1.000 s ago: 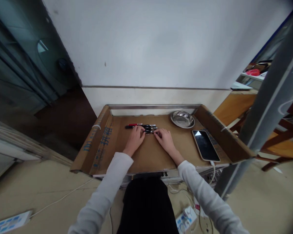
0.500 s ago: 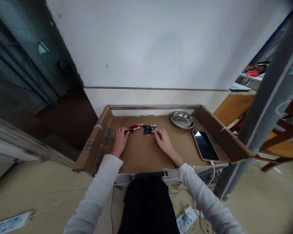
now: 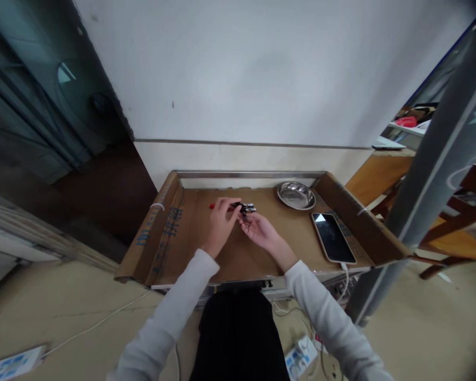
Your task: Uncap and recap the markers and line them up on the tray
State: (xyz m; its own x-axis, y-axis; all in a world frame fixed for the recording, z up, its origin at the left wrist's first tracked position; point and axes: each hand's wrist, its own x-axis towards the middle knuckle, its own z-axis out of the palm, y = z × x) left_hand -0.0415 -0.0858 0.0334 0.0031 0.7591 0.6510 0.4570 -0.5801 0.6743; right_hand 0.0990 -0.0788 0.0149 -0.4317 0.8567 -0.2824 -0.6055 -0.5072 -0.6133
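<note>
Several black markers (image 3: 246, 207) lie in a small group on the cardboard-lined tabletop (image 3: 222, 251), between my two hands. At the left of the group, my left hand (image 3: 222, 218) has thumb and fingers bent together around a black marker, most of which they cover. Close beside it, my right hand (image 3: 258, 229) is turned palm up with loosely extended fingers, the fingertips at the near edge of the markers. Whether they touch one is hard to make out. Just the red end of a red marker (image 3: 211, 205) shows behind my left hand.
A round steel dish (image 3: 296, 196) stands at the back right. In front of it lies a phone (image 3: 333, 238) with a white cable (image 3: 345, 283) plugged in. Folded cardboard walls (image 3: 360, 222) edge the sides, and a grey post (image 3: 416, 196) rises at the right.
My left hand has moved right to the group of markers, and the black marker it touched is gone from its former spot. My right hand has rolled from palm down to palm up.
</note>
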